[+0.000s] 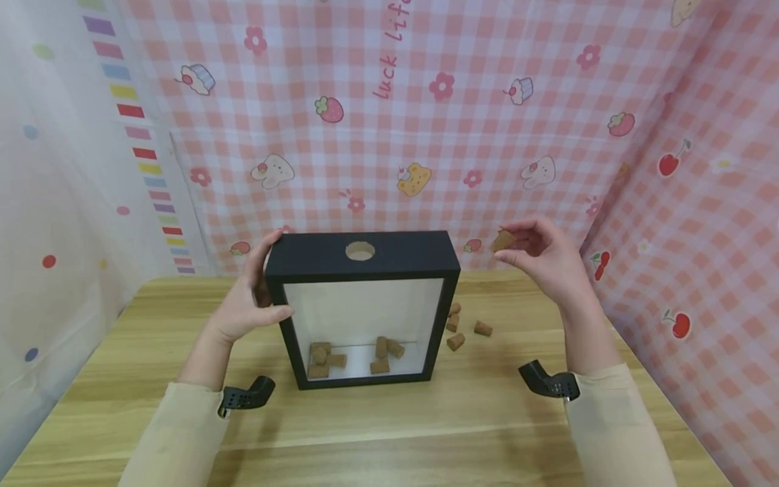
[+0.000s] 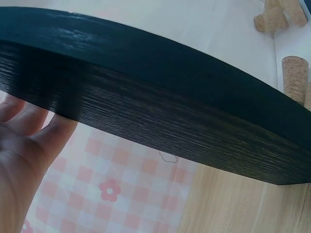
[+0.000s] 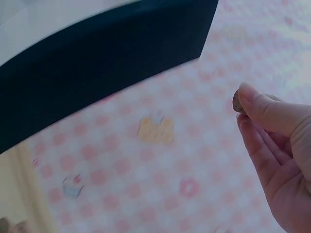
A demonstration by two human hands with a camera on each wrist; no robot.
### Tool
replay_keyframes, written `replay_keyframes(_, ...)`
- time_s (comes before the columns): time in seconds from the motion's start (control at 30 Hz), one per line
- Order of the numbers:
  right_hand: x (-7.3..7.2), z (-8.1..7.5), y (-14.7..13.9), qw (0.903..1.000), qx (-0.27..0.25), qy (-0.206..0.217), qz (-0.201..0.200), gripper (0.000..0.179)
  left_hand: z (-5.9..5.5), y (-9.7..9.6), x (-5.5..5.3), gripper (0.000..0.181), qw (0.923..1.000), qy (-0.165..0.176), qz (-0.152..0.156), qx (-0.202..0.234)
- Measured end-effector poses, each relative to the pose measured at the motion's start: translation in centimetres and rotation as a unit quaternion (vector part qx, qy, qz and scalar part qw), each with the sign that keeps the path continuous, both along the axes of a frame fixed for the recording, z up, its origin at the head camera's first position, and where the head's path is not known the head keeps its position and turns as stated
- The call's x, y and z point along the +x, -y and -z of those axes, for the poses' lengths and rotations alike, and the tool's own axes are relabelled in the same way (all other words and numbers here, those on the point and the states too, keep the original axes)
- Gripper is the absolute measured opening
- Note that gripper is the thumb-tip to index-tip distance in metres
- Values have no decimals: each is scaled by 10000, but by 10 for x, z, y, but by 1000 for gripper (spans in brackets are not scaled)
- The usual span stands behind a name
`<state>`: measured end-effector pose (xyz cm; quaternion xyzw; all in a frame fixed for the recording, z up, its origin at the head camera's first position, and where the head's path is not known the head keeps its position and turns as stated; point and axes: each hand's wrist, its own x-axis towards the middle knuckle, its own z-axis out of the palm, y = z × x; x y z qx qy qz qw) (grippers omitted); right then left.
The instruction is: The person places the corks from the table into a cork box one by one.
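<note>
A black-framed shadow box (image 1: 408, 253) with a clear front stands upright on the table, a round hole (image 1: 360, 251) in its top. My left hand (image 1: 246, 308) grips its left side, thumb on the front edge, the other fingers toward the back. The left wrist view shows those fingertips against the dark side panel (image 2: 160, 116). Inside, several corks (image 1: 337, 361) lie in two groups on the white floor. To the right of the box, at about the height of its top, my right hand (image 1: 548, 260) pinches one cork (image 1: 502, 240) between thumb and fingers.
Several loose corks (image 1: 456, 341) lie on the wooden table (image 1: 377, 439) just right of the box. A pink checked cloth (image 1: 377, 149) hangs behind, with more cloth along the right and a whitish, dotted sheet (image 1: 73, 169) at the left.
</note>
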<state>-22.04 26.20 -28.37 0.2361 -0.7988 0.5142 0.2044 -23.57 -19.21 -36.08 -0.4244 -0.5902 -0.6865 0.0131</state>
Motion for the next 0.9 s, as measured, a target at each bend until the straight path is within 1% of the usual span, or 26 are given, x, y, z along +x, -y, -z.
replay_keyframes(0.1, 0, -15, 10, 9996, -34, -260, -133, 35, -1, 0, 0, 104, 10000, -43, 31, 37)
replay_keyframes(0.2, 0, -25, 21, 9976, -292, -440, -458, 36, -1, 0, 0, 103, 10000, -43, 45, 57)
replay_keyframes(0.27, -1, -30, 30, 9949, -491, -498, -721, 37, -1, 0, 0, 103, 10000, -52, 41, 49)
replay_keyframes(0.37, -1, -38, 43, 9933, -567, -492, -876, 34, -1, 0, 0, 103, 10000, -52, 28, 21)
replay_keyframes(0.5, -1, -49, 63, 9933, -325, -559, -956, 31, -2, 0, 0, 104, 10000, 13, -15, -29)
replay_keyframes(0.63, -1, -55, 82, 9893, -38, -782, -1231, 32, -2, 0, 0, 105, 10000, 29, -23, -30)
replay_keyframes(0.8, -2, -56, 103, 9826, 333, -961, -1557, 30, 0, -1, -1, 103, 10000, -34, 43, 53)
replay_keyframes(0.9, -3, -54, 114, 9793, 652, -989, -1639, 28, 0, -1, -1, 104, 10000, 14, 45, 64)
